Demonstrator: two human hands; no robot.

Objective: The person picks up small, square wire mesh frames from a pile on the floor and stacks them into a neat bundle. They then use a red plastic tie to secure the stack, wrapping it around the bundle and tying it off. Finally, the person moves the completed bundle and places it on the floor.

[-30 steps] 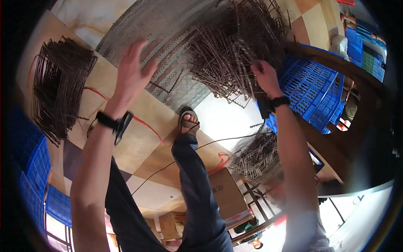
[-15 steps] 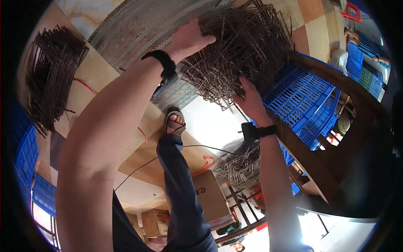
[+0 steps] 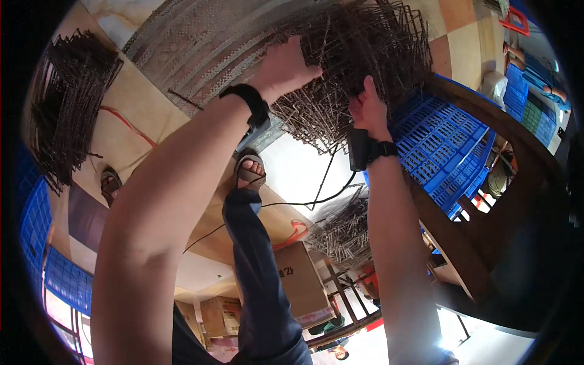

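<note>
A large tangled heap of thin dark-brown rods bent into angular frames (image 3: 347,73) lies in front of me, on and beside a grey patterned mat (image 3: 182,52). My left hand (image 3: 287,70) is at the heap's left edge, its thumb stretched toward the rods and apart from the fingers. On the near right side of the heap, my right hand (image 3: 370,112) has its fingers pointing up and loosely bent, with thumb apart. Nothing shows in either palm. Whether the fingertips touch rods I cannot make out. Both wrists wear black bands with small boxes.
Another stack of bent rods (image 3: 73,103) stands at left. Blue plastic crates (image 3: 441,149) sit at right behind a dark wooden frame (image 3: 511,237). A black cable (image 3: 292,205) crosses near my sandalled foot (image 3: 250,170). Cardboard boxes (image 3: 301,283) and more rods (image 3: 344,237) are nearer.
My right hand has moved up along the heap, its fingers bending more. My left hand has shifted slightly right and down. A second sandalled foot now shows at left.
</note>
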